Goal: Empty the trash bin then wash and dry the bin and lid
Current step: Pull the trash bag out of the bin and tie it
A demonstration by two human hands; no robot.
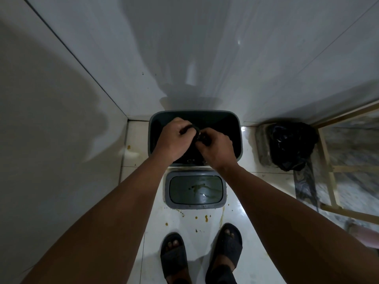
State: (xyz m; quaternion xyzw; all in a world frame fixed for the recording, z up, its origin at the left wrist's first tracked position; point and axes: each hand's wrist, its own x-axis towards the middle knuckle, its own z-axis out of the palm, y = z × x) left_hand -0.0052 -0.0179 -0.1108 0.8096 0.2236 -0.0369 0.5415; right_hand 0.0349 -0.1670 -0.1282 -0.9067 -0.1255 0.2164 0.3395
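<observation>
Both hands meet over the open grey trash bin (239,140), which stands on the white tiled floor (184,238) against the wall: the left hand (174,140) is curled round a small dark object (198,132) and the right hand (217,149) pinches the same object from the other side, though what it is cannot be told in the dim light. The grey lid (194,190) lies flat on the floor just in front of the bin, its dark panel smeared. No brand, label or writing can be read anywhere; a black bag (291,144) sits to the right and brown specks (196,218) dot the floor.
</observation>
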